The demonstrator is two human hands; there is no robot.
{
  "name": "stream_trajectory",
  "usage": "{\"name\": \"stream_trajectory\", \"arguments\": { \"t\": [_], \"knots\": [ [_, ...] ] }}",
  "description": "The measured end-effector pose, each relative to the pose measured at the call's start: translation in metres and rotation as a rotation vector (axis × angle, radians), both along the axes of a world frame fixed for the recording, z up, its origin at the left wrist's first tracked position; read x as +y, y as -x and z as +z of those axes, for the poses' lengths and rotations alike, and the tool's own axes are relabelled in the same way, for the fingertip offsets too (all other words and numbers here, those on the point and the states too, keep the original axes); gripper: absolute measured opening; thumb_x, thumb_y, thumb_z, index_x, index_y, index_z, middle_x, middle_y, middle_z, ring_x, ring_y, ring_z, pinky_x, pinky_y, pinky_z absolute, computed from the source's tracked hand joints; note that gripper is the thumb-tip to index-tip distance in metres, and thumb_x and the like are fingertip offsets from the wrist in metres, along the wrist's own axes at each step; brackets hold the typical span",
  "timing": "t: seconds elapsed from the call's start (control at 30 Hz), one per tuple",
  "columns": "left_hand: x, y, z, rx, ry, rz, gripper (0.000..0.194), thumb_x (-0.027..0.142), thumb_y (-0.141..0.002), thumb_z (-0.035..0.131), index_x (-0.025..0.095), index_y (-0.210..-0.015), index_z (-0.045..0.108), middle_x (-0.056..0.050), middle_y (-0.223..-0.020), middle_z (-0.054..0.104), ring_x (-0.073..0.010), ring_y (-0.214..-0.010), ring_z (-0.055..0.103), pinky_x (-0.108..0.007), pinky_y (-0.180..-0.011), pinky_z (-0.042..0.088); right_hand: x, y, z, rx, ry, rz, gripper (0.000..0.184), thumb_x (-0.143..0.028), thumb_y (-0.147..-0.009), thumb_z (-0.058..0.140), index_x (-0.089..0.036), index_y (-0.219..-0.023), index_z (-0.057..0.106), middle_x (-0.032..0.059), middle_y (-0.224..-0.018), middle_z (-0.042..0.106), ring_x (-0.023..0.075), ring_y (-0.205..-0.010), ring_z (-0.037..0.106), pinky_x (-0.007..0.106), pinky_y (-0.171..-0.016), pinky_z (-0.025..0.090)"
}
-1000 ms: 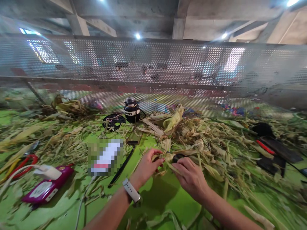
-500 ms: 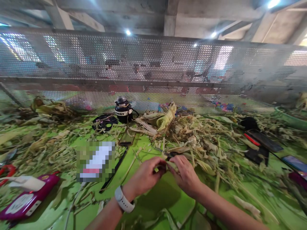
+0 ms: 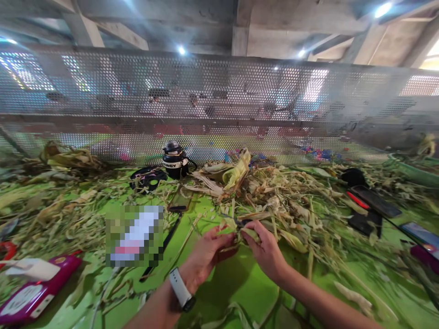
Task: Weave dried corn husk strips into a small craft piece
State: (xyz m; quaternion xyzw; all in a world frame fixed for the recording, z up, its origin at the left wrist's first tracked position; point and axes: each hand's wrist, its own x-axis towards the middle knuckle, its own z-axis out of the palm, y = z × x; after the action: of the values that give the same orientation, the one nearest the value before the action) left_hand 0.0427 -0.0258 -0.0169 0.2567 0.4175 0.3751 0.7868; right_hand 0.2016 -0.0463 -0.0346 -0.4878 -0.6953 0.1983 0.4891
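My left hand (image 3: 207, 251), with a white-strapped watch (image 3: 180, 287) at its wrist, is closed with thumb and fingers pinching a pale corn husk strip (image 3: 229, 223). My right hand (image 3: 265, 250) is closed close beside it, its thumb and fingers around a greenish piece of husk (image 3: 252, 234). Both hands nearly meet above the green tabletop (image 3: 236, 292). The fingers hide much of what lies between them. Just beyond the hands spreads a heap of dried husks (image 3: 270, 196), with a larger yellow-green husk (image 3: 238, 171) on top.
A black flask (image 3: 174, 162) stands at the back before a perforated metal screen (image 3: 212, 87). At left are a blurred-out phone (image 3: 137, 237), a black stick (image 3: 164, 246) and a purple power bank (image 3: 41, 285). Dark phones (image 3: 375, 201) lie right, near a green basket (image 3: 411, 171).
The view has swung right, so the table items sit further left. My left hand has turned, its thumb now on top, and more of the husk strip shows between the hands.
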Motion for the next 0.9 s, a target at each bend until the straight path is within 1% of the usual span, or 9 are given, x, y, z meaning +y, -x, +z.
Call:
{"name": "stream_trajectory", "arguments": {
  "t": [0.1, 0.17, 0.3, 0.4, 0.47, 0.57, 0.7, 0.8, 0.9],
  "knots": [
    [-0.002, -0.001, 0.001, 0.012, 0.029, 0.057, 0.049, 0.016, -0.065, 0.075, 0.020, -0.105, 0.047, -0.002, -0.081, 0.069, -0.0146, -0.066, 0.065, -0.032, -0.069, 0.054, -0.002, -0.001, 0.001, -0.046, -0.055, 0.029, 0.006, -0.021, -0.085, 0.050, -0.019, -0.081, 0.054, 0.0002, -0.070, 0.056, 0.0125, -0.064, 0.053, 0.019, -0.060, 0.043],
    [-0.004, -0.002, 0.001, 0.019, 0.042, 0.083, 0.051, 0.018, -0.062, 0.077, 0.021, -0.103, 0.047, -0.001, -0.080, 0.069, -0.0148, -0.065, 0.065, -0.032, -0.068, 0.053, -0.003, -0.002, 0.001, -0.072, -0.083, 0.035, 0.006, -0.018, -0.085, 0.049, -0.019, -0.082, 0.054, 0.0007, -0.071, 0.055, 0.0127, -0.064, 0.053, 0.019, -0.059, 0.043],
    [-0.008, -0.004, -0.004, 0.006, 0.014, -0.025, 0.030, 0.030, -0.062, 0.077, 0.016, -0.083, 0.060, -0.003, -0.078, 0.069, -0.0159, -0.072, 0.065, -0.029, -0.070, 0.051, -0.003, -0.003, -0.003, -0.108, -0.139, 0.069, 0.008, -0.015, -0.085, 0.047, -0.019, -0.085, 0.055, 0.0020, -0.073, 0.056, 0.0137, -0.066, 0.054, 0.020, -0.060, 0.044],
    [-0.009, -0.006, -0.011, 0.021, -0.105, -0.058, 0.024, 0.034, -0.062, 0.076, 0.015, -0.075, 0.068, -0.003, -0.080, 0.069, -0.0142, -0.074, 0.062, -0.025, -0.071, 0.049, -0.005, -0.002, -0.003, -0.106, -0.140, 0.089, 0.009, -0.016, -0.084, 0.048, -0.020, -0.087, 0.055, 0.0031, -0.075, 0.058, 0.0147, -0.068, 0.055, 0.022, -0.063, 0.045],
    [-0.007, -0.007, -0.016, 0.048, -0.210, -0.031, 0.022, 0.033, -0.062, 0.076, 0.016, -0.074, 0.071, -0.003, -0.077, 0.069, -0.0127, -0.071, 0.060, -0.022, -0.070, 0.047, -0.006, 0.000, 0.000, -0.081, -0.082, 0.056, 0.006, -0.021, -0.085, 0.049, -0.020, -0.084, 0.055, 0.0025, -0.073, 0.057, 0.0146, -0.066, 0.054, 0.022, -0.061, 0.044],
    [-0.005, -0.009, -0.017, 0.031, -0.309, -0.014, 0.022, 0.034, -0.064, 0.075, 0.017, -0.076, 0.073, -0.002, -0.071, 0.069, -0.0138, -0.070, 0.060, -0.024, -0.073, 0.045, -0.006, 0.001, 0.002, 0.016, 0.109, -0.006, 0.013, -0.029, -0.086, 0.049, -0.019, -0.079, 0.052, -0.0017, -0.063, 0.049, 0.0116, -0.055, 0.045, 0.021, -0.053, 0.038],
    [-0.007, -0.010, -0.008, 0.083, -0.376, -0.023, 0.021, 0.034, -0.064, 0.074, 0.016, -0.076, 0.073, -0.001, -0.070, 0.069, -0.0142, -0.070, 0.059, -0.024, -0.071, 0.045, -0.003, 0.002, -0.001, 0.213, 0.335, 0.050, 0.021, -0.038, -0.086, 0.048, -0.018, -0.080, 0.049, -0.0045, -0.060, 0.043, 0.0094, -0.052, 0.037, 0.020, -0.047, 0.031],
    [-0.009, -0.008, -0.002, 0.170, -0.443, -0.016, 0.019, 0.033, -0.063, 0.075, 0.016, -0.073, 0.071, 0.001, -0.070, 0.068, -0.0123, -0.066, 0.057, -0.022, -0.067, 0.044, -0.001, 0.001, -0.005, 0.315, 0.406, 0.086, 0.025, -0.042, -0.084, 0.050, -0.018, -0.078, 0.047, -0.0049, -0.060, 0.042, 0.0088, -0.052, 0.036, 0.019, -0.046, 0.030],
    [-0.007, -0.006, 0.000, 0.220, -0.462, 0.004, 0.022, 0.033, -0.063, 0.074, 0.015, -0.075, 0.069, 0.001, -0.070, 0.067, -0.0113, -0.065, 0.055, -0.021, -0.064, 0.044, 0.001, 0.000, -0.003, 0.356, 0.450, 0.090, 0.030, -0.047, -0.081, 0.053, -0.018, -0.080, 0.047, -0.0058, -0.060, 0.041, 0.0077, -0.051, 0.036, 0.018, -0.045, 0.030]
  ]
}}
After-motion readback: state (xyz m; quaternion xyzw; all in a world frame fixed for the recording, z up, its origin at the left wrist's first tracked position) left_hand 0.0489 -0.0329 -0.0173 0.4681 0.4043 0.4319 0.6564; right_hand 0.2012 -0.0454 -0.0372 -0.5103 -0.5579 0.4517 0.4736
